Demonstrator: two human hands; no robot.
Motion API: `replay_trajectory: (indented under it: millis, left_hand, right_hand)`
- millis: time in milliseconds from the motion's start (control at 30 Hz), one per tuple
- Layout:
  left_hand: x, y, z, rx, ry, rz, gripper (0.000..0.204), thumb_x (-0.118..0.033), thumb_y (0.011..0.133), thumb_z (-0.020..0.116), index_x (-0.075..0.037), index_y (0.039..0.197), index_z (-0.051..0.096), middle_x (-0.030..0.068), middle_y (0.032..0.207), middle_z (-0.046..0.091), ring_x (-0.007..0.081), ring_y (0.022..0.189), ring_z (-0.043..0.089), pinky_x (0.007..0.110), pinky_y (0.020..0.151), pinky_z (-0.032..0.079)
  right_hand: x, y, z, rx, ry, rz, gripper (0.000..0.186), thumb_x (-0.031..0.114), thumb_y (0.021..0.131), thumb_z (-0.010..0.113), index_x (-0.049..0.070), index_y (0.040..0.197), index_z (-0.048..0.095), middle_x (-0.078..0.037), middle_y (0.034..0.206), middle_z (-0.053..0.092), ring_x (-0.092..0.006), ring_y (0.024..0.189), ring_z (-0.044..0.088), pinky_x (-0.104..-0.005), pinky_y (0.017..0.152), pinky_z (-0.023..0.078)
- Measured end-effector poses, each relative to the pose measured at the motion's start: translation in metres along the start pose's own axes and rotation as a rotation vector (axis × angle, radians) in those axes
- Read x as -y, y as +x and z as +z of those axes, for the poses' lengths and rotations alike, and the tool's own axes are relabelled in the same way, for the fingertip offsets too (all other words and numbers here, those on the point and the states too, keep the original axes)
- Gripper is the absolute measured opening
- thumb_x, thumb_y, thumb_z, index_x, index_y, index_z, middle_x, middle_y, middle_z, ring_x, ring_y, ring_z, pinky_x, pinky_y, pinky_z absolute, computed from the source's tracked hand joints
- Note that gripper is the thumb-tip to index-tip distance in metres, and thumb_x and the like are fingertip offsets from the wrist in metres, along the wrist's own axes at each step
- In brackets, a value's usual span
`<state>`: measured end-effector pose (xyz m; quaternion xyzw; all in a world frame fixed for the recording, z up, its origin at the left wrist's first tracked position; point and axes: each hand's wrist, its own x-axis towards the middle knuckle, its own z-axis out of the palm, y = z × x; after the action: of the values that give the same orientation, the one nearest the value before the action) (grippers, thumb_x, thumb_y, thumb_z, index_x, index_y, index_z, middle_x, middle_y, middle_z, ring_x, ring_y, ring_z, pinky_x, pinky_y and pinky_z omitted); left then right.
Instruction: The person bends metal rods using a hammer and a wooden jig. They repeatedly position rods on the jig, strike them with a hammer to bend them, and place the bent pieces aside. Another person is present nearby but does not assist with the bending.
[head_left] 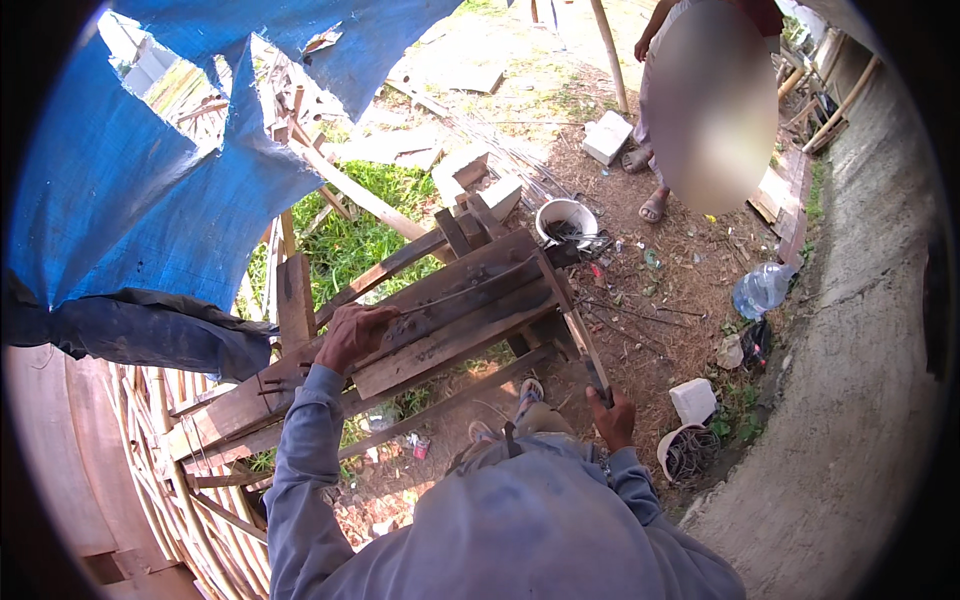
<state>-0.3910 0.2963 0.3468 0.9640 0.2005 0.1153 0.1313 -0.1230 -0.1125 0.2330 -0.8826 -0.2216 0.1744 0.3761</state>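
My left hand (355, 335) is closed on the near end of a thin metal rod (460, 295). The rod lies along the top of a dark wooden workbench (440, 325) built of heavy planks. My right hand (612, 418) is wrapped round the dark end of a long bar (578, 330), to the right of the bench. From there the bar slants up to the bench's far right end, close to the rod's far end. Exactly how bar and rod meet there is too small to tell.
Upright pins (272, 385) stick out of the bench's left part. A white bucket (566, 218) of metal pieces stands beyond it; another container (688, 452) of bent wire lies right. Nearby are a clear blue jug (762, 290), a concrete wall (850, 350), a blue tarp (150, 200) and a standing person (655, 150).
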Motion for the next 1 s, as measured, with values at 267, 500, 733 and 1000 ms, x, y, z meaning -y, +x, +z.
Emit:
replay_trajectory:
  millis: [267,500,733,1000]
  left_hand:
    - [-0.019,-0.007,-0.025,-0.04,0.047,-0.04,0.018,-0.013,0.084,0.068,-0.015,0.101,0.074,0.0074,0.09,0.074,0.026,0.077,0.069,0.037,0.065,0.048]
    - [0.015,0.013,-0.011,0.064,-0.033,-0.079,0.017,-0.012,0.084,0.068,-0.009,0.099,0.075,0.0108,0.09,0.073,0.0299,0.083,0.068,0.04,0.075,0.051]
    - [0.047,0.018,0.018,0.144,-0.217,-0.137,0.022,-0.029,0.09,0.065,-0.011,0.099,0.074,0.0141,0.086,0.07,0.032,0.08,0.066,0.042,0.069,0.049]
    - [0.048,0.026,0.04,0.194,-0.235,-0.229,0.034,-0.044,0.091,0.061,-0.013,0.095,0.074,0.0136,0.07,0.065,0.0314,0.064,0.063,0.042,0.06,0.046]
  right_hand:
    - [0.002,0.037,-0.012,0.037,-0.064,-0.073,0.042,0.04,0.084,0.073,0.002,0.077,0.057,-0.013,0.059,0.054,-0.0303,0.054,0.054,-0.043,0.054,0.041]
    - [-0.004,0.056,-0.007,0.063,-0.119,-0.095,0.041,0.042,0.082,0.073,0.004,0.081,0.061,-0.014,0.065,0.059,-0.0337,0.059,0.06,-0.0459,0.058,0.044]
    - [0.002,0.039,0.004,-0.013,-0.26,-0.041,0.044,0.049,0.082,0.072,0.006,0.084,0.063,-0.014,0.068,0.062,-0.0358,0.064,0.064,-0.0464,0.06,0.048]
    - [0.003,0.043,-0.024,-0.063,-0.412,-0.099,0.047,0.053,0.084,0.068,0.007,0.083,0.06,-0.014,0.064,0.062,-0.0365,0.062,0.065,-0.0468,0.057,0.048]
